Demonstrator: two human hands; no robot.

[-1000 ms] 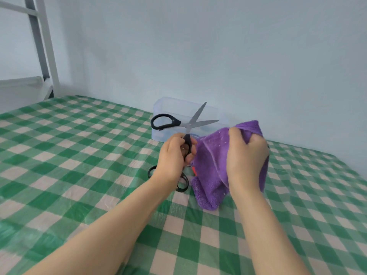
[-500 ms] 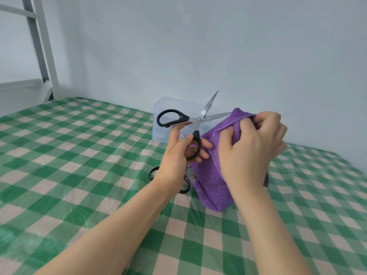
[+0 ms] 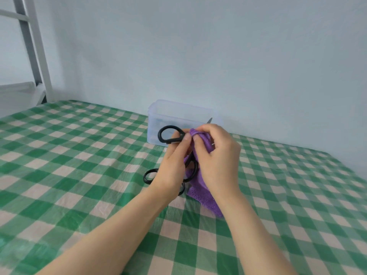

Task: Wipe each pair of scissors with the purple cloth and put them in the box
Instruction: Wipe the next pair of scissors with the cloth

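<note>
**Bare arms, bare hands**

Both forearms are uncovered — the left forearm (image 3: 119, 231) and right forearm (image 3: 256, 235) run bare from the view's lower edge to the wrists. The left hand (image 3: 172, 167) and right hand (image 3: 218, 159) are bare too, with slim fingers. The two thumbnails that show are short and plain — cut close to the fingertip.

The box (image 3: 158, 116) stands behind the held scissors (image 3: 179, 136), another pair (image 3: 145, 178) lying beneath.

No readable text, no labels, brands, numbers or signs. Box (image 3: 178, 114), scissors (image 3: 168, 133), cloth (image 3: 200, 187) and checked tablecloth (image 3: 79, 155) all show plain, unmarked surfaces.
</note>
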